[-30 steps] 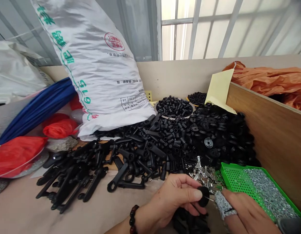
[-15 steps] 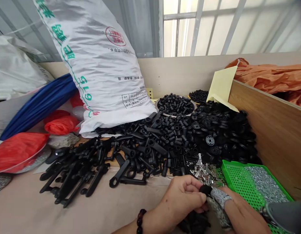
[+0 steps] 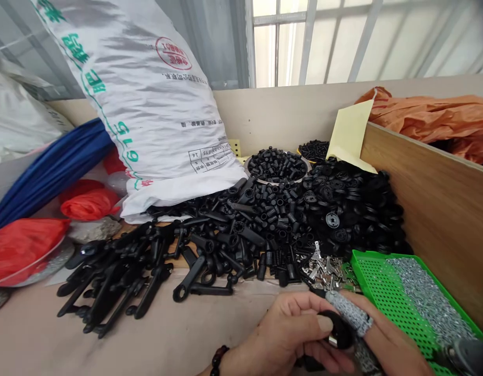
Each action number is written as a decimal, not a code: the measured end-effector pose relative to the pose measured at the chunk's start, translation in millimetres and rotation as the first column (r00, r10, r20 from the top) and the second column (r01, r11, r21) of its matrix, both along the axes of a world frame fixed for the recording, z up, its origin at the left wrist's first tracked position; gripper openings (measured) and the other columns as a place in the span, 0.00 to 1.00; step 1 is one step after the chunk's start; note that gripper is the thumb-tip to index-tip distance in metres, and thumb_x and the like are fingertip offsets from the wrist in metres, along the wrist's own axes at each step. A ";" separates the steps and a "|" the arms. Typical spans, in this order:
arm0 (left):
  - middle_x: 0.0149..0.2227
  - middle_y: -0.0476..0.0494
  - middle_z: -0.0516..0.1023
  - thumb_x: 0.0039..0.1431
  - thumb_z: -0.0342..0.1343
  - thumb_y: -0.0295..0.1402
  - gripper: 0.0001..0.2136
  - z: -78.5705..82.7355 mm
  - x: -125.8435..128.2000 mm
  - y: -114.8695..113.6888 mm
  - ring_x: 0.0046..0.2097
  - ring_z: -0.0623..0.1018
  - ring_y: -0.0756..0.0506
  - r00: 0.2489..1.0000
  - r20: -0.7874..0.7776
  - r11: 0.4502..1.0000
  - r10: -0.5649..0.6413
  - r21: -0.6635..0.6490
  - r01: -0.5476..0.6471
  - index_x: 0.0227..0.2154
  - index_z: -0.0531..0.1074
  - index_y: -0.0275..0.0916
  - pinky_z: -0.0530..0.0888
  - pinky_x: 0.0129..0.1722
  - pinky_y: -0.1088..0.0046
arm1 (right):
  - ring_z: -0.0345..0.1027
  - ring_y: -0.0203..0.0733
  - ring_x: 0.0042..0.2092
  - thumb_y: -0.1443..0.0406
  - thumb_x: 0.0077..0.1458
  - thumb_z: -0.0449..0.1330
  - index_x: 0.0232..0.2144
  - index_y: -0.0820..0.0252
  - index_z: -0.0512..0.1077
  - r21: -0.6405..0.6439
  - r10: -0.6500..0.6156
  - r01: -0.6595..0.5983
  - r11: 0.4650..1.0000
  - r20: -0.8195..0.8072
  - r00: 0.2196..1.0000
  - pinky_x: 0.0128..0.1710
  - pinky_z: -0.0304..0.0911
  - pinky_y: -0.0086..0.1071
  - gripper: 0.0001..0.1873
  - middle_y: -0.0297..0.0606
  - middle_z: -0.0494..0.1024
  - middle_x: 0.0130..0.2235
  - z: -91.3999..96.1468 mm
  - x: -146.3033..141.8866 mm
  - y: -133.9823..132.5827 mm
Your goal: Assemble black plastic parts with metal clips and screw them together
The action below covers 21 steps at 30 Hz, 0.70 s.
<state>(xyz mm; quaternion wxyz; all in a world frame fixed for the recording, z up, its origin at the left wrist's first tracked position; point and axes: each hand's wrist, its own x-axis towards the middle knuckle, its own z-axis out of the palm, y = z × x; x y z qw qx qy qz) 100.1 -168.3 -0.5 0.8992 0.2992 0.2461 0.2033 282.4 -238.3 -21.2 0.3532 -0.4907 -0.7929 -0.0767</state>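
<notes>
disc: matt black plastic | tray: green perforated plastic | sack: glossy woven plastic

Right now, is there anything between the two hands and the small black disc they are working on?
Nothing visible stands between. The left hand pinches the black disc directly, thumb on its face. The right hand touches it from above through a grey finger sleeve, the only layer between.

Workshop bench: heaped black plastic parts, sacks.
</notes>
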 end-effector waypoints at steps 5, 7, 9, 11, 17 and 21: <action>0.28 0.40 0.79 0.41 0.70 0.39 0.19 -7.6 -2.3 -5.1 0.27 0.80 0.49 0.995 0.087 0.999 -0.049 -0.020 0.051 0.33 0.75 0.31 0.73 0.25 0.82 | 0.67 0.38 0.51 0.59 0.66 0.43 0.50 0.61 0.66 -0.063 0.068 -0.068 0.996 -0.007 0.998 0.51 0.62 0.27 0.19 0.43 0.72 0.49 -4.9 0.4 -3.5; 0.28 0.40 0.80 0.42 0.70 0.38 0.18 -8.9 -3.6 -6.9 0.27 0.80 0.50 0.991 0.125 0.998 -0.055 -0.023 0.059 0.34 0.75 0.32 0.73 0.26 0.82 | 0.65 0.39 0.53 0.59 0.67 0.42 0.47 0.61 0.67 -0.116 0.086 -0.091 0.989 -0.041 0.995 0.52 0.61 0.28 0.18 0.44 0.71 0.50 -7.4 0.6 -6.6; 0.29 0.39 0.80 0.44 0.69 0.38 0.17 -8.4 -4.9 -8.5 0.28 0.80 0.50 0.986 0.159 0.998 -0.053 -0.032 0.059 0.34 0.76 0.31 0.73 0.27 0.83 | 0.64 0.40 0.54 0.58 0.67 0.42 0.48 0.62 0.66 -0.112 0.111 -0.116 0.987 -0.053 0.992 0.52 0.61 0.29 0.19 0.44 0.70 0.50 -10.0 -0.4 -9.1; 0.31 0.39 0.80 0.46 0.68 0.37 0.17 -8.3 -5.8 -10.2 0.29 0.80 0.50 0.981 0.184 0.997 -0.053 -0.049 0.063 0.35 0.76 0.31 0.74 0.29 0.82 | 0.63 0.41 0.54 0.58 0.67 0.43 0.51 0.63 0.65 -0.135 0.117 -0.124 0.983 -0.057 0.991 0.51 0.61 0.30 0.20 0.45 0.70 0.50 -10.6 -3.1 -10.0; 0.33 0.41 0.80 0.44 0.70 0.33 0.17 -20.7 -6.2 -16.4 0.32 0.80 0.48 0.971 0.231 0.997 -0.065 -0.035 0.075 0.39 0.76 0.35 0.75 0.33 0.76 | 0.66 0.39 0.42 0.60 0.67 0.43 0.44 0.62 0.67 -0.008 0.106 -0.107 0.994 -0.068 0.992 0.42 0.62 0.30 0.17 0.42 0.73 0.39 -4.7 -12.2 -10.8; 0.31 0.43 0.79 0.42 0.71 0.34 0.17 -22.7 -9.4 -21.9 0.29 0.77 0.52 0.991 0.134 0.999 -0.009 0.039 0.004 0.36 0.77 0.34 0.73 0.29 0.81 | 0.64 0.43 0.42 0.63 0.66 0.43 0.39 0.66 0.67 0.055 0.050 -0.051 0.997 0.018 0.999 0.45 0.60 0.36 0.16 0.48 0.71 0.39 -12.8 -11.9 -16.3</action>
